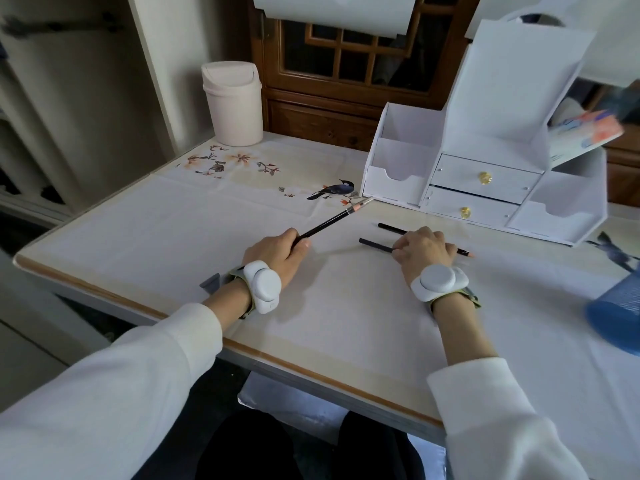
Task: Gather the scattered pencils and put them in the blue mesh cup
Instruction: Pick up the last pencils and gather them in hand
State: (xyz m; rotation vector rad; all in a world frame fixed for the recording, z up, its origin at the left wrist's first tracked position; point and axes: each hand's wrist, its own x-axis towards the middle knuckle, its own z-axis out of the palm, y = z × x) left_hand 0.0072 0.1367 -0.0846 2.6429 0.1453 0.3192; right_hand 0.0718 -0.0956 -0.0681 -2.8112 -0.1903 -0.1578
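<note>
A raised pencil (332, 221) is gripped in the curled fingers of the left hand (277, 252). Fingers of the right hand (424, 251) are curled onto the nearer pencil (375, 245), seemingly pinching it; the farther pencil (391, 229) passes beneath them. Both should be secured before transfer to the blue mesh cup (616, 313), well right of the fingers.

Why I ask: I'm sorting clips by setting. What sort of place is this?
Probably a home study desk: a white desktop organizer with drawers, a small swing-lid bin and a blue mesh cup sit on it.
</note>
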